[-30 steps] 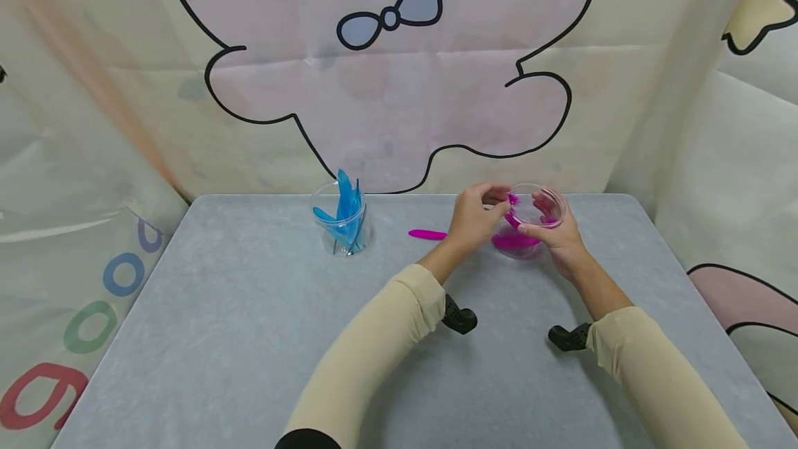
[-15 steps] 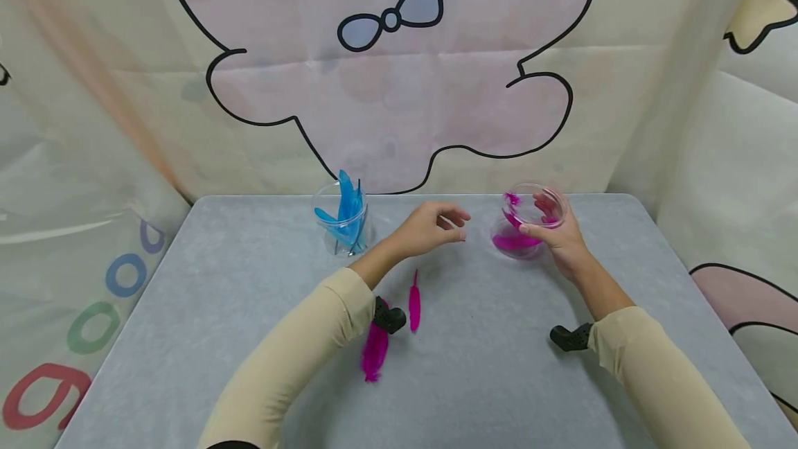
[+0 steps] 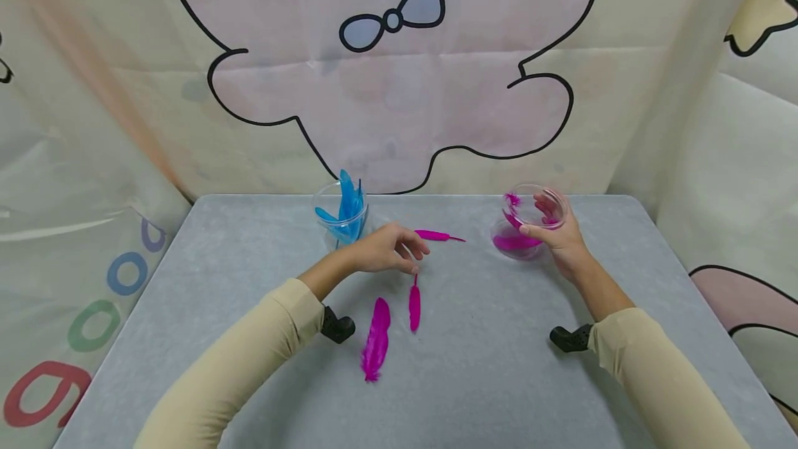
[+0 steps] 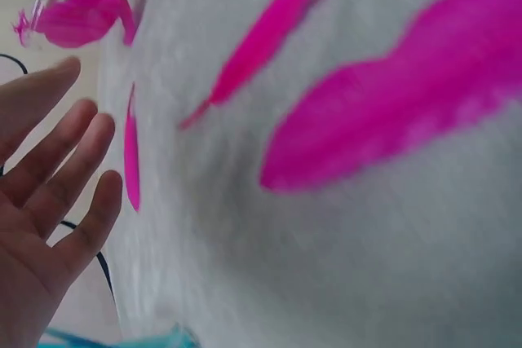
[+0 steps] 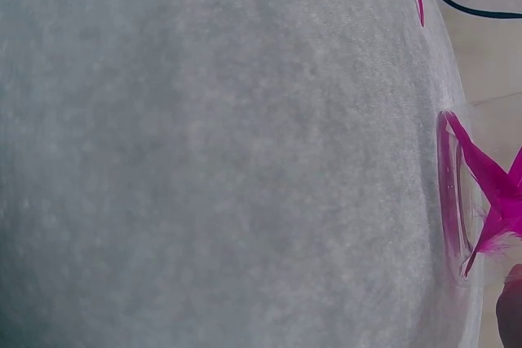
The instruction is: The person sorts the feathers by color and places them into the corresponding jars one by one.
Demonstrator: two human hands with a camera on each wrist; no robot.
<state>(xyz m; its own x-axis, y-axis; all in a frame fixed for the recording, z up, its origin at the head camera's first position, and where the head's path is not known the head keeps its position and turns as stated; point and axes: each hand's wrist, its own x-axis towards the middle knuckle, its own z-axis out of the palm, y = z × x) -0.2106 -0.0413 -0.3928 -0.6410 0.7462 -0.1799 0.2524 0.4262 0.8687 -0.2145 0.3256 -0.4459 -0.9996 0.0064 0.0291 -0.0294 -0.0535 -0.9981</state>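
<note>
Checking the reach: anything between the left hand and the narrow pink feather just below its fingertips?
Nothing visible. The left hand hovers open, fingertips right above the narrow pink feather's quill end, with only bare table between them.

- Right hand (image 3: 557, 238): fingers wrap the far side of the clear cup (image 3: 530, 220); seen only through the wall, so contact points unclear. In right wrist view only a fingertip sliver at the lower right corner; rest cut off.
- Clear cup in right wrist view: cut by right edge; rim and part of the wall visible only.
- Pink feathers in cup (image 3: 515, 241): overlapping mass, count not resolvable.
- Left hand (image 4: 41, 201): cut off by left and bottom edges in left wrist view; thumb out of frame.
- Large pink feather (image 4: 391, 103): blurred, tip cut by right edge.
- Blue feathers (image 3: 345, 213): overlapping; number not readable. In left wrist view, only a blurred sliver at the bottom edge.
</note>
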